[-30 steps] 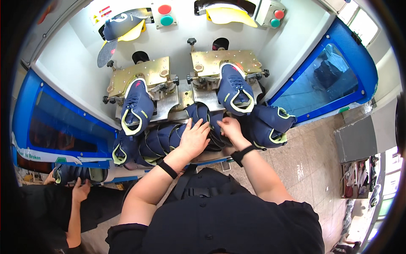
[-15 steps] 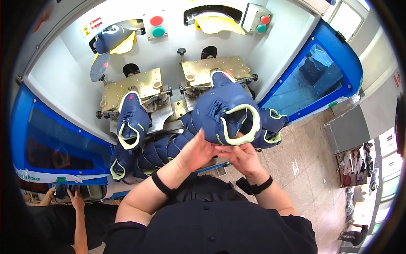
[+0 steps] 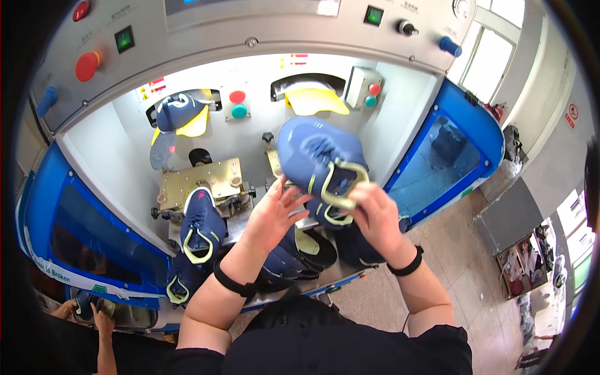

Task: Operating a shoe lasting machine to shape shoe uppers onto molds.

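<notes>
**One shoe upper lifted, one mounted, a pile waiting**

The right hand (image 3: 375, 215) is closed around the neon-yellow collar of a blue shoe upper (image 3: 319, 159), gripping it at the opening; the left hand (image 3: 275, 212) is half open, fingers spread, its fingertips against the upper's underside near the heel. The upper is held up in the air between the person and the machine, above the right-hand brass fixture, which it mostly hides.

As a judgement of progress: the left brass fixture (image 3: 200, 181) already carries a mounted upper (image 3: 201, 228), toe pointing away, so that station looks loaded, while the right one appears to be waiting for the piece in hand. A heap of dark blue uppers (image 3: 294, 253) lies on the worktop (image 3: 340, 278) just below the hands (several, overlapping, so a count is not possible), so much is left.

The uppers look soft and knitted, matte blue with glossy yellow-green trim. The fixtures are flat, dull-gold metal plates. The machine housing (image 3: 262, 37) is smooth grey with round red and green buttons, and blue guards (image 3: 450, 150) with tinted windows flank it.
</notes>
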`<state>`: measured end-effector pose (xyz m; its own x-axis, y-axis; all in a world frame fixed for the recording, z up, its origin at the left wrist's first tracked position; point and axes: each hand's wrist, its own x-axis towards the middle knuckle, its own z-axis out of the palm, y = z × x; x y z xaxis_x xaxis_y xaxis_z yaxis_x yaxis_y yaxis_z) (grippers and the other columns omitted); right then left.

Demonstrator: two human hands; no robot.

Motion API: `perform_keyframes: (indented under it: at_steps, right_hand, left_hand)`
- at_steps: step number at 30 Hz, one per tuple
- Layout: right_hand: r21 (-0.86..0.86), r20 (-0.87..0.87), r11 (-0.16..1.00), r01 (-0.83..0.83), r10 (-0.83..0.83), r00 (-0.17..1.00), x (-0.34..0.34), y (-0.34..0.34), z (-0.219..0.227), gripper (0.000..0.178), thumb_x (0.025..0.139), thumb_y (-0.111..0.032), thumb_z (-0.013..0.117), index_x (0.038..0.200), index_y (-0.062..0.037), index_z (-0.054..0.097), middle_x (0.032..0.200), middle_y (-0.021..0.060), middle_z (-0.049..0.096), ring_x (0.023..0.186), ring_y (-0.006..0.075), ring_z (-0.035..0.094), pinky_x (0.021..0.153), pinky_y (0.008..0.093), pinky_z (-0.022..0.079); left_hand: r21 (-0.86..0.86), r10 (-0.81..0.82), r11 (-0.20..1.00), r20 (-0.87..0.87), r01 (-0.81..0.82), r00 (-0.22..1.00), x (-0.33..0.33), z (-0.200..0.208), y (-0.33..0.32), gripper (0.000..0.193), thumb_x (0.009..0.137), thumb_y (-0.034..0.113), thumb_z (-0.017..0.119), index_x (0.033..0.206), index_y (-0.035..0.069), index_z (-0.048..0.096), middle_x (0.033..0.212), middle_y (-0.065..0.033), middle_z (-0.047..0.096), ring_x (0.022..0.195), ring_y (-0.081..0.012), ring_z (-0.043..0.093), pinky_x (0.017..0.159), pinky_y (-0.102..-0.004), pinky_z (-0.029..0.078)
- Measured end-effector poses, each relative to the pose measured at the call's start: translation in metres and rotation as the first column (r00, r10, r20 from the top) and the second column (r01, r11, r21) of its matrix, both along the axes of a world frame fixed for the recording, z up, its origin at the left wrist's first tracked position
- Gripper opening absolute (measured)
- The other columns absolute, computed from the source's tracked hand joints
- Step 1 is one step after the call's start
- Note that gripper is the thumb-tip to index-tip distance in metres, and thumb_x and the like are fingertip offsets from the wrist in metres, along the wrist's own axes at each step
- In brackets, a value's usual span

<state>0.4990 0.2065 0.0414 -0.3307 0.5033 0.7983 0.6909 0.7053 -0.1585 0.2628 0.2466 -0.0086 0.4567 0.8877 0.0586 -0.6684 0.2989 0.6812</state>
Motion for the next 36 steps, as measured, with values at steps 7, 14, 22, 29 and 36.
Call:
perform_keyframes:
  at_steps: [7, 14, 22, 29, 36]
  right_hand:
    - [0.001, -0.126, 0.996, 0.084, -0.084, 0.988, 0.004, 0.145, 0.054, 0.031, 0.083, -0.018, 0.073, 0.107, -0.0051, 0.058, 0.104, 0.0148, 0.062, 0.092, 0.0381, 0.063, 0.076, 0.0425, 0.051]
    - [-0.163, -0.125, 0.972, 0.167, -0.189, 0.974, -0.005, 0.240, 0.065, 0.036, 0.086, -0.030, 0.071, 0.114, -0.0106, 0.061, 0.111, 0.0118, 0.062, 0.104, 0.0333, 0.062, 0.087, 0.0426, 0.051]
    - [-0.298, -0.395, 0.767, 0.568, -0.641, 0.658, 0.032, 0.263, -0.022, 0.043, 0.085, -0.008, 0.053, 0.128, -0.0053, 0.054, 0.146, 0.0188, 0.044, 0.124, 0.0361, 0.053, 0.099, 0.0442, 0.047]
    - [-0.273, -0.262, 0.854, 0.443, -0.509, 0.820, 0.052, 0.260, -0.025, 0.038, 0.081, -0.005, 0.052, 0.118, -0.0010, 0.062, 0.140, 0.0216, 0.050, 0.121, 0.0364, 0.056, 0.103, 0.0418, 0.044]
    - [-0.298, -0.478, 0.921, -0.250, 0.083, 0.875, -0.044, 0.068, -0.056, 0.012, 0.091, 0.001, 0.052, 0.092, -0.0030, 0.063, 0.078, 0.0053, 0.058, 0.067, 0.0153, 0.056, 0.062, 0.0259, 0.044]
  left_hand:
    - [-0.005, 0.029, 1.000, -0.102, -0.030, 0.994, -0.029, -0.019, -0.027, 0.057, 0.102, 0.045, 0.045, 0.149, 0.014, 0.035, 0.139, -0.0150, 0.051, 0.127, -0.0312, 0.051, 0.100, -0.0460, 0.046]
    - [-0.082, 0.115, 0.989, -0.085, -0.122, 0.990, -0.064, -0.032, -0.049, 0.050, 0.102, 0.039, 0.047, 0.141, 0.009, 0.044, 0.127, -0.0162, 0.058, 0.118, -0.0306, 0.057, 0.097, -0.0443, 0.048]
    - [-0.172, 0.180, 0.965, -0.108, -0.197, 0.978, -0.088, -0.044, -0.070, 0.051, 0.101, 0.045, 0.044, 0.132, 0.005, 0.049, 0.116, -0.0160, 0.061, 0.107, -0.0315, 0.062, 0.090, -0.0458, 0.052]
    - [-0.139, 0.051, 0.988, -0.120, -0.067, 0.991, -0.079, -0.045, -0.069, 0.045, 0.103, 0.040, 0.043, 0.129, 0.005, 0.053, 0.115, -0.0124, 0.063, 0.105, -0.0247, 0.063, 0.089, -0.0370, 0.052]
    - [-0.268, -0.046, 0.953, -0.592, -0.142, 0.805, -0.101, -0.098, -0.110, 0.031, 0.101, 0.034, 0.052, 0.105, 0.006, 0.064, 0.094, -0.0054, 0.068, 0.080, -0.0113, 0.065, 0.070, -0.0247, 0.051]
